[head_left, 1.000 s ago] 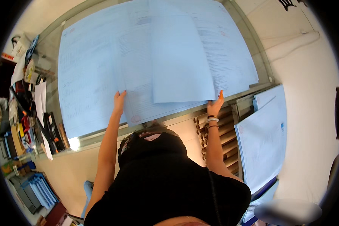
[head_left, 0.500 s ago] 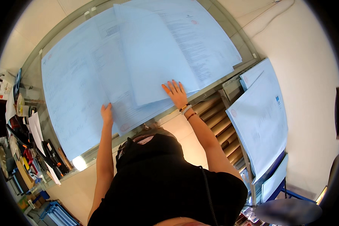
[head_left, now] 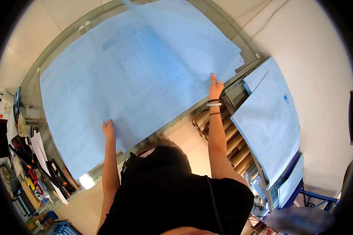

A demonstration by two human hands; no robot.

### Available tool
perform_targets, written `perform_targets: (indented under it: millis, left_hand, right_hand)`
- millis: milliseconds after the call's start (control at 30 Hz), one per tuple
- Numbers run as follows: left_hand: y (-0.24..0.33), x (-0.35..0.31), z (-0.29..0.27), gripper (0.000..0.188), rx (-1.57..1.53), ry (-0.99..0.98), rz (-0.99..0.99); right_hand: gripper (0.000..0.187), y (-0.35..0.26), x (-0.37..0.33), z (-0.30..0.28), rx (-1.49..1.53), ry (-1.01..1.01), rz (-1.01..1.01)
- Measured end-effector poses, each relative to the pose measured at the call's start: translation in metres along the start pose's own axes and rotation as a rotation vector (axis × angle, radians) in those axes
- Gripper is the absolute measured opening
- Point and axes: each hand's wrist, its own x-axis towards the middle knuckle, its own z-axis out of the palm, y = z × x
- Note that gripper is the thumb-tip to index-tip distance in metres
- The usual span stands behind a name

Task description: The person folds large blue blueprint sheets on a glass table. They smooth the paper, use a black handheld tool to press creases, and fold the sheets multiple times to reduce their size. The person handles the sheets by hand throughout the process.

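Observation:
Large light-blue printed drawing sheets [head_left: 145, 78] lie overlapping on a glass-topped table [head_left: 233, 33]. The top sheet spreads across the middle, over another to its left. My left hand [head_left: 109, 128] pinches that sheet by its near left part, thumb uppermost. My right hand [head_left: 215, 88] grips its near right edge, with the thumb up and the other fingers partly hidden. A slight blur runs across the sheet's right portion. Corners of further sheets stick out beneath it at the right.
More blue sheets [head_left: 266, 121] are stacked at the right, beside several cardboard tubes [head_left: 237, 145] under the table. Black-handled tools [head_left: 58, 174] and a white strip [head_left: 41, 150] crowd the left side. A dark, round, blurred object [head_left: 300, 220] is at the lower right.
The sheet's folded-over flap has been spread out flat toward the right. My right hand has moved from lying on it to its near right edge. My left hand stays nearly in place.

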Motion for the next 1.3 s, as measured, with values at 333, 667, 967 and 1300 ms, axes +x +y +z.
perform_targets:
  millis: [333,667,967,1300]
  left_hand:
    - [-0.014,0.007,-0.005,0.032,-0.013,-0.025,0.004]
    - [-0.025,0.017,-0.015,0.025,-0.076,-0.031,0.021]
    - [-0.014,0.014,-0.002,0.030,-0.002,-0.028,-0.039]
    - [-0.028,0.016,-0.026,0.025,0.015,0.015,-0.001]
  right_hand:
    - [0.072,0.120,0.071,-0.018,-0.167,0.259,0.126]
    - [0.057,0.125,0.058,-0.005,-0.353,0.346,0.423]
    - [0.049,0.181,0.083,-0.043,-0.012,0.399,0.438]
    - [0.048,0.164,0.066,-0.015,0.621,0.458,0.602]
